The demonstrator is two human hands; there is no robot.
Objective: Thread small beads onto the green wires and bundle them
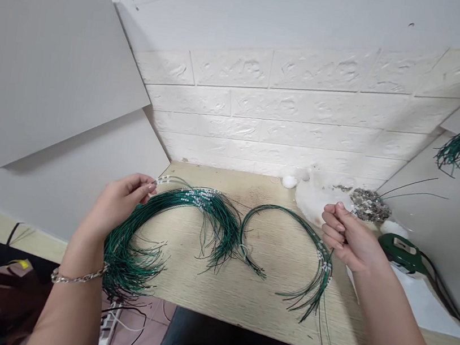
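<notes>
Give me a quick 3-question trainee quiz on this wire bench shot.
1. True or false: the left hand touches the larger bundle of green wires.
2. Multiple choice: the green tool lies A) left of the left hand, B) right of the right hand, C) between the two bundles.
3. Fill in: the bracelet sits on the ___ wrist.
Key: 1 true; 2 B; 3 left.

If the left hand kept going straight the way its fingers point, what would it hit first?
Probably the white-beaded crest of the big bundle of thin green wires, which the left hand pinches at one end; depth is hard to judge.
</notes>
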